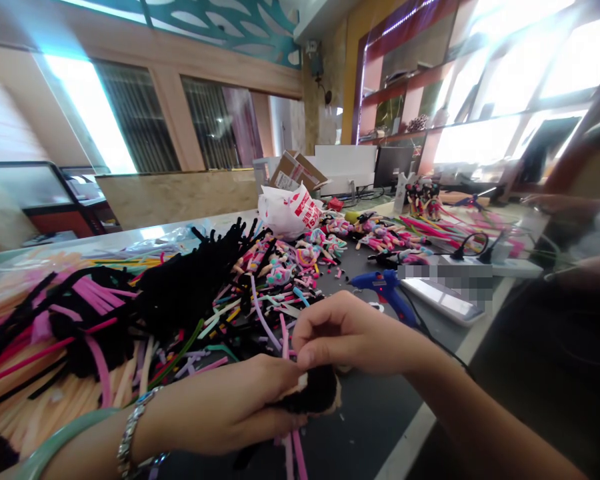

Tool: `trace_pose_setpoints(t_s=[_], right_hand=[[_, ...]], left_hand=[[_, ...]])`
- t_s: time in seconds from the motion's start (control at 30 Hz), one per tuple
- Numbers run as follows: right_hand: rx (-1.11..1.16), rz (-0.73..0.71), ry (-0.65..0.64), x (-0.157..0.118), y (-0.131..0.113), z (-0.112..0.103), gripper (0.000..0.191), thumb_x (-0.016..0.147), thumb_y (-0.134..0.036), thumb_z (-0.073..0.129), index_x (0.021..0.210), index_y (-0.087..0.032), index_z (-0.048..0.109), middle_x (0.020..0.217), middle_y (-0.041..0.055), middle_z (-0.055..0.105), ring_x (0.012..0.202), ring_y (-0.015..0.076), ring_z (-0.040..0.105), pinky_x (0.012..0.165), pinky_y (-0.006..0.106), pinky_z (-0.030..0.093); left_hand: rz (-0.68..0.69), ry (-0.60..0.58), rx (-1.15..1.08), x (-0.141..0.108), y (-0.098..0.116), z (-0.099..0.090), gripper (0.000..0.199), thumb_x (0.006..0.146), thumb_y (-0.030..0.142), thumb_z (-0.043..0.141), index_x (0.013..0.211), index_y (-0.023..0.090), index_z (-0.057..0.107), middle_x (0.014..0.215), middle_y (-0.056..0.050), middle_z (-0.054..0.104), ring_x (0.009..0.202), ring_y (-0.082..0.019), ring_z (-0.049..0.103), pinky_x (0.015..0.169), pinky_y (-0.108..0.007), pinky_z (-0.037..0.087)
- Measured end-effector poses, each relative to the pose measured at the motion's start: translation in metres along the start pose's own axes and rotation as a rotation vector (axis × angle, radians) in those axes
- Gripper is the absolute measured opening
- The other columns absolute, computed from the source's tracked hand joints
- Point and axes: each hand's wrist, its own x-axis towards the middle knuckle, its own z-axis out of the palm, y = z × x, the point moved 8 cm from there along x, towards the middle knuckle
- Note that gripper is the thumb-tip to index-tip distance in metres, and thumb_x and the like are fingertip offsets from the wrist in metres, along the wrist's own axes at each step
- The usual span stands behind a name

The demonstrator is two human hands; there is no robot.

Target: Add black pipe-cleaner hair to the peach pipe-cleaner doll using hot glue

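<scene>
While both hands work close together, the left hand [220,407] curls its fingers around a black fuzzy pipe-cleaner bundle [313,395], and the right hand [360,333] pinches the bundle's upper edge between thumb and fingertips; neither hand has let go. The bundle sits well in front of a white plastic carrier bag [287,212] with red print, whose contents are hidden. Just behind the bag, a cardboard box [297,172] stands with its flaps raised, and what it holds cannot be seen. In front of the bag and to its left spreads a heap of black, pink and pale pipe cleaners [190,300]. To the bag's right lie small pipe-cleaner figures [385,233], and a blue hot-glue gun [383,287] rests nearer the right hand.
</scene>
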Motion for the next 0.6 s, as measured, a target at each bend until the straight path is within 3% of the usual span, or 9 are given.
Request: trace_pose_setpoints(t_s=[0.33, 0.6], right_hand=[[0.05, 0.009, 0.049, 0.005, 0.007, -0.008, 0.026, 0.077, -0.041, 0.067, 0.073, -0.015, 0.061, 0.066, -0.0028, 0.054, 0.059, 0.0089, 0.047, 0.057, 0.021, 0.039], [0.106, 0.062, 0.078, 0.009, 0.02, -0.01, 0.03, 0.075, -0.044, 0.068, 0.072, -0.016, 0.059, 0.057, -0.0066, 0.045, 0.049, 0.006, 0.034, 0.045, 0.019, 0.026]], left_hand=[[-0.1, 0.015, -0.012, -0.001, -0.007, -0.001, 0.022, 0.092, 0.035, 0.041, 0.085, 0.018, 0.052, 0.077, -0.002, 0.054, 0.068, -0.015, 0.049, 0.064, -0.025, 0.039], [-0.169, 0.042, 0.081, -0.006, -0.016, -0.004, 0.032, 0.094, 0.039, 0.035, 0.096, 0.015, 0.056, 0.089, -0.007, 0.059, 0.079, -0.019, 0.052, 0.073, -0.029, 0.041]])
